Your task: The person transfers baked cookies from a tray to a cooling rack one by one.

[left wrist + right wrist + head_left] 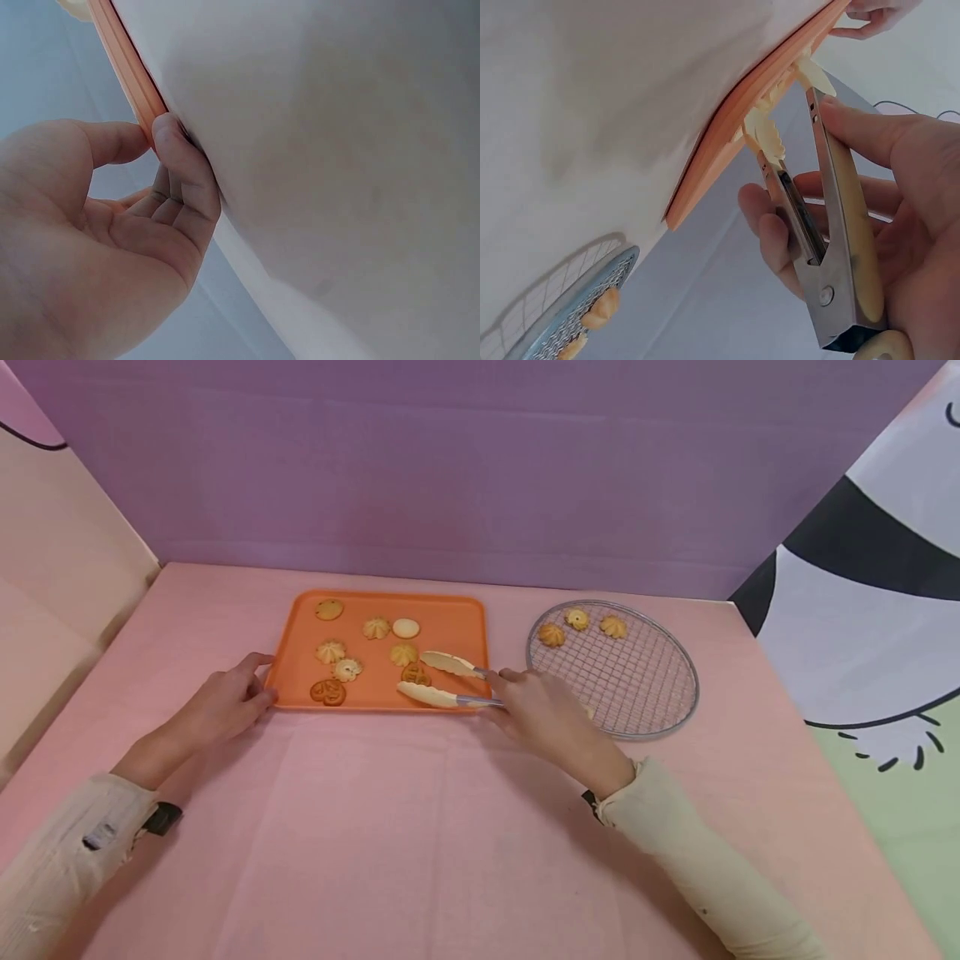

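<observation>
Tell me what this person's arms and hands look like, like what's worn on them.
The left hand and right hand are gloveless. The left sleeve and right sleeve are long and cream; the left has a small grey-and-white patch. A black piece, maybe a strap, shows near each cuff.

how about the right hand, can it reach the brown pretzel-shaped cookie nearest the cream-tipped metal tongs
Likely yes: the right hand holds the tongs, parted tips flanking the cookie, with nothing visible atop it.
</observation>
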Available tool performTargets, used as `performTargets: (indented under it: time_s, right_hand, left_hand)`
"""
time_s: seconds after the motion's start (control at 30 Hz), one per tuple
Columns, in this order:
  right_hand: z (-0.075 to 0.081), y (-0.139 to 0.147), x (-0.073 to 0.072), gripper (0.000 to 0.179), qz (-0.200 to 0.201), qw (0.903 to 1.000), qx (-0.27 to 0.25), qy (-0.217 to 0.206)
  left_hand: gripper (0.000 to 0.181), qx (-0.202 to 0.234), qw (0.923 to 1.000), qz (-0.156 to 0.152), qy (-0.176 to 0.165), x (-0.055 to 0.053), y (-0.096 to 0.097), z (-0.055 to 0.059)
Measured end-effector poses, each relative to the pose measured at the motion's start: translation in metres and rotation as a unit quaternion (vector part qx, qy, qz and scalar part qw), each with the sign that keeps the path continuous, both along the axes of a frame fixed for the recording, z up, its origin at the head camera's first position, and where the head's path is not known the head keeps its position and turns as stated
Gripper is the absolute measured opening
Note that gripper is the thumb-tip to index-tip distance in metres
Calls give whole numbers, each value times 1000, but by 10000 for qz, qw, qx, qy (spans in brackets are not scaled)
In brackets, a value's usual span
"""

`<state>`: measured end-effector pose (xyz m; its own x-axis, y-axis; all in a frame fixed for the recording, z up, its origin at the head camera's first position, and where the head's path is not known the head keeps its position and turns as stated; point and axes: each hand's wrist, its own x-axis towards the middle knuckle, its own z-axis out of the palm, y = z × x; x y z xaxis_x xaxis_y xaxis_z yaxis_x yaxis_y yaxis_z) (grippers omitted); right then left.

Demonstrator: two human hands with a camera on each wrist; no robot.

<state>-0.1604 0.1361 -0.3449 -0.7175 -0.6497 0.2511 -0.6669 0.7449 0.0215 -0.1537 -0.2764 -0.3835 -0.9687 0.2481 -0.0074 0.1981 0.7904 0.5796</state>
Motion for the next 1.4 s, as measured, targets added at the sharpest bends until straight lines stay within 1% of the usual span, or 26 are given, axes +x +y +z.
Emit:
performTargets:
  time_s: [0.23,0.37,0.6,0.8,0.97,1.17,1.4]
  right_hand:
    - [0,-4,3,33,65,9995,44,298]
    - [-1,-4,2,28,70,9992,41,380]
    - [-3,-4,2,27,61,9987,86,506]
    - [-4,-1,3,26,195,9973,48,702]
    - [-2,2,4,27,210,9976,30,663]
    - [2,10,7,34,144,9981,-62,599]
    - [3,21,10,35,168,9972,-210,700]
  left_hand:
    - [51,-5,10000,46,-41,0,0,1]
    - [51,-10,10000,50,-85,0,0,2]
    - [52,-26,9999,63,-119,0,0,2]
    - [52,-29,9998,80,-158,0,0,1]
    - [53,-39,9998,83,-178,-1,-1,0]
    - [52,-58,9999,67,-128,0,-1,1]
    - [51,-41,9999,71,-143,0,0,1]
